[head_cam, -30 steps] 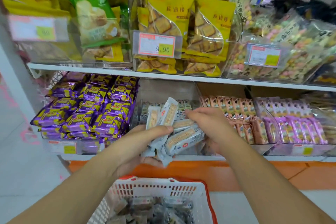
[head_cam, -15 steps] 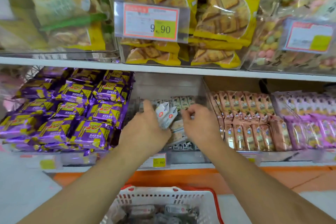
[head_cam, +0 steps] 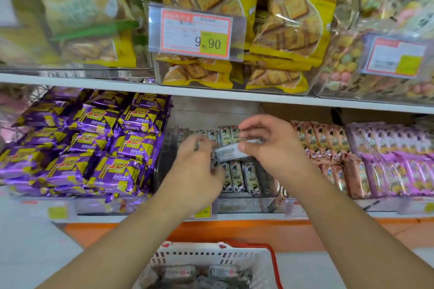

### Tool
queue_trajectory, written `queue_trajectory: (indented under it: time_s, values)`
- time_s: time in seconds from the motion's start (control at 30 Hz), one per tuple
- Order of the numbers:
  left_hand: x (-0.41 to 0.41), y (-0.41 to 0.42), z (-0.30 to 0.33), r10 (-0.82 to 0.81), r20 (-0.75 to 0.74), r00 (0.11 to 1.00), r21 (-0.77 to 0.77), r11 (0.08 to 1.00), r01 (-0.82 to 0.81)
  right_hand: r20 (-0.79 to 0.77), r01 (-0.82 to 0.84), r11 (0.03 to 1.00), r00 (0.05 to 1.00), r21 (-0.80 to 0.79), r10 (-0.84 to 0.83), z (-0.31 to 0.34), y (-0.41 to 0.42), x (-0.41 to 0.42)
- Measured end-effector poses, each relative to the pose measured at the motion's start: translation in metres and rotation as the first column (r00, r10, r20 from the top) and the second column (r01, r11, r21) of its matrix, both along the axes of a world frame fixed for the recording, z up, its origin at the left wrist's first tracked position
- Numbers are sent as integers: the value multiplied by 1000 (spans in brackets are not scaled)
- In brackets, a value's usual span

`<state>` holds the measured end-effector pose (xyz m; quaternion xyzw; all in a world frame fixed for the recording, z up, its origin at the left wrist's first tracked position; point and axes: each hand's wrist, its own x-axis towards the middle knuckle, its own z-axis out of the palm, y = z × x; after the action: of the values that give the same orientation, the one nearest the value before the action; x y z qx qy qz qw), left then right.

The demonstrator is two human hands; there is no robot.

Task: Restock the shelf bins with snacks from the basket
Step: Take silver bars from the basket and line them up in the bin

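A grey-and-white snack packet (head_cam: 229, 153) lies crosswise between both hands, above the middle shelf bin (head_cam: 246, 204). The right hand (head_cam: 272, 148) pinches its right end between thumb and curled fingers (head_cam: 252, 124); the remaining fingers arch loosely over the top. The left hand (head_cam: 197, 171) is blurred, its fingers bent at the packet's left end, but I cannot tell whether they actually grip it.

Directly under the fingers, more of the same packets (head_cam: 242, 177) stand upright in rows inside the clear bin, with another row behind. To the left of the left hand, purple-and-yellow packs (head_cam: 94, 145) are heaped in the neighbouring bin; to the right of the right hand stand peach-coloured bars (head_cam: 328, 148), then pink ones (head_cam: 394, 166).

Above the fingers, on the upper shelf (head_cam: 211, 94), yellow cracker bags (head_cam: 288, 30) sit behind a price tag (head_cam: 196, 33) reading 9.90.

Below the wrists, close to the person, a white basket (head_cam: 211, 254) with a red rim holds more wrapped snacks.
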<state>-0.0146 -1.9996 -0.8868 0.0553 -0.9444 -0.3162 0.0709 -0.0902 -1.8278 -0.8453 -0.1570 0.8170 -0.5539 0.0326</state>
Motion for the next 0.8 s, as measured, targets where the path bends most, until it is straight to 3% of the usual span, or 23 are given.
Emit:
queue_trajectory:
  time_s: [0.1,0.13,0.3,0.43,0.53,0.63,0.8]
  values:
    - [5,-4,13,-45,120,992,376,927,-3,3,-114,986,993,-126,115,-6,9,4]
    - [6,-5,12,-54,126,991,403,915,-2,-10,-140,979,990,-148,140,-7,10,5]
    - [7,-12,4,-71,74,995,333,942,42,-69,-222,971,974,-91,216,-9,10,3]
    - [8,-11,1,107,-37,994,287,953,-92,-137,-34,988,989,152,55,-17,6,-1]
    - [6,-10,-4,143,-28,989,349,929,-124,-217,-47,954,969,297,115,-20,2,2]
    - [5,-12,-5,159,-21,987,399,906,-138,-193,-91,884,961,459,199,-16,1,6]
    - [8,-6,-5,203,40,978,531,825,-192,-141,-138,819,956,556,256,-20,0,10]
